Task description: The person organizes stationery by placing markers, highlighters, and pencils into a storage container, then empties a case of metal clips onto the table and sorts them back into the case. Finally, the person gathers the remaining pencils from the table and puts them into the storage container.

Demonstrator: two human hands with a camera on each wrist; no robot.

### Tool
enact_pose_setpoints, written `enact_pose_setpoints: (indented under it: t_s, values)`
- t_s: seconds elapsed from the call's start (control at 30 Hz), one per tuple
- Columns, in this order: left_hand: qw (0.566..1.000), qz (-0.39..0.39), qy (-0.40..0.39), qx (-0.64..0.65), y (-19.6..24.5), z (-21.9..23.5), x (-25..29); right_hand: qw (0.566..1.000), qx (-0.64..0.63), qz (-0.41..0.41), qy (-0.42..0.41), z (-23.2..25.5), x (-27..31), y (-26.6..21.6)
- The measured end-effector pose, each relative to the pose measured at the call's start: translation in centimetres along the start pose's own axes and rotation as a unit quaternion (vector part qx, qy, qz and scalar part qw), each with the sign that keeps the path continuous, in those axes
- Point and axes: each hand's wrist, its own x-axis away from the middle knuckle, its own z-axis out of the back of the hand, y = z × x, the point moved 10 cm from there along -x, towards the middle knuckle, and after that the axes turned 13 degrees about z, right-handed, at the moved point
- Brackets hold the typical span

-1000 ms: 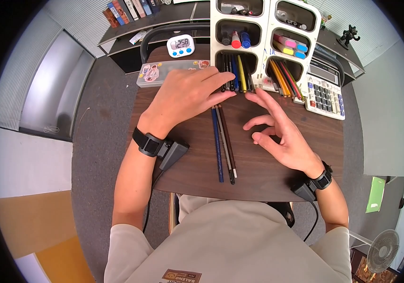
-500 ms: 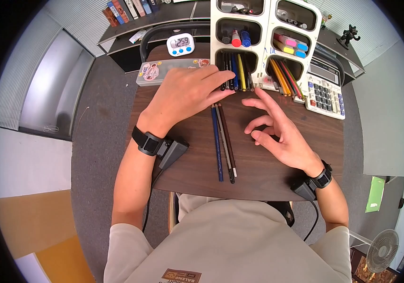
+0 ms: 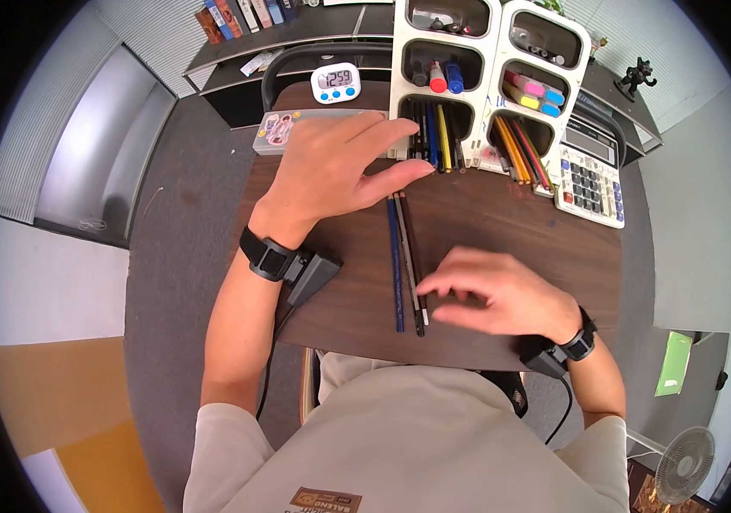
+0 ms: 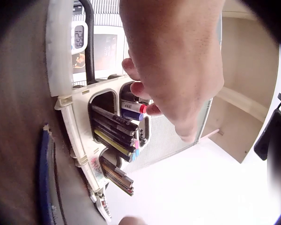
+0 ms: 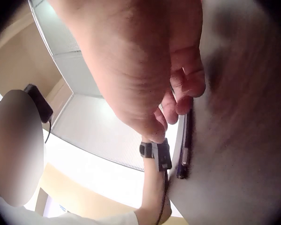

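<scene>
My left hand (image 3: 331, 167) hovers at the lower left compartment of a white desk organizer (image 3: 487, 103), thumb and fingers spread apart with nothing between them. Dark pencils and a yellow pencil (image 3: 444, 141) lean out of that compartment, just past the fingertips. On the table lie a blue pencil (image 3: 397, 274), a grey pencil (image 3: 409, 265) and a dark brown one with a white end (image 3: 424, 315), side by side. Beside their near ends is my right hand (image 3: 498, 291), loosely bent and holding nothing. In the right wrist view its fingertips (image 5: 182, 105) overlap the pencils.
Colored pencils (image 3: 515, 152) fill the lower right compartment; markers (image 3: 438, 79) and highlighters (image 3: 532, 91) sit above. A calculator (image 3: 589, 179) stands to the right of the organizer. At the left are a sticker-covered case (image 3: 273, 132) and a white timer (image 3: 336, 83).
My right hand has come down from the organizer toward me, to the near ends of the loose pencils. The left hand stays by the compartment, its thumb and fingers now wider apart.
</scene>
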Motion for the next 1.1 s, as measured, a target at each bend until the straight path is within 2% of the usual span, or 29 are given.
enact_pose_setpoints:
  t_s: [0.03,0.1,0.23,0.33,0.5,0.63,0.77,0.83,0.87,1.03,1.1]
  values:
    - [1.000,-0.001,0.004,0.001,0.1,0.2,-0.1,0.997,0.038,0.062,-0.009,-0.7,0.0,-0.4]
    - [1.000,0.003,-0.003,-0.023,0.4,0.2,-0.2,0.989,0.111,0.096,-0.033,-1.1,-0.3,-1.4]
    - [1.000,-0.002,0.002,-0.027,0.4,0.3,-0.1,0.986,0.138,0.086,-0.028,-0.2,-0.1,-1.5]
    - [0.999,-0.004,0.008,-0.033,0.5,0.3,0.0,0.979,0.192,0.058,-0.019,1.1,0.3,-1.0]
    - [1.000,0.002,0.007,-0.004,0.5,0.4,0.0,0.963,0.256,-0.065,0.062,4.2,1.3,0.7]
    - [1.000,-0.006,0.018,-0.025,0.6,0.4,0.0,0.948,0.285,-0.111,0.091,5.5,2.2,1.6]
    - [0.999,-0.011,0.024,-0.018,0.5,0.2,0.3,0.946,0.290,-0.110,0.097,5.6,2.4,1.7]
    - [1.000,-0.011,0.018,-0.015,0.6,0.2,0.2,0.959,0.212,-0.106,0.155,6.1,2.4,1.3]
    - [0.999,-0.026,0.015,-0.018,1.0,0.3,0.2,0.959,0.212,-0.107,0.155,6.1,2.3,1.1]
    - [0.997,-0.077,0.024,0.006,2.8,0.8,0.6,0.948,0.210,-0.026,0.238,7.8,2.3,-1.4]
    - [0.996,-0.086,-0.016,0.007,3.6,0.3,0.9,0.942,0.206,-0.001,0.266,8.4,2.7,-1.7]
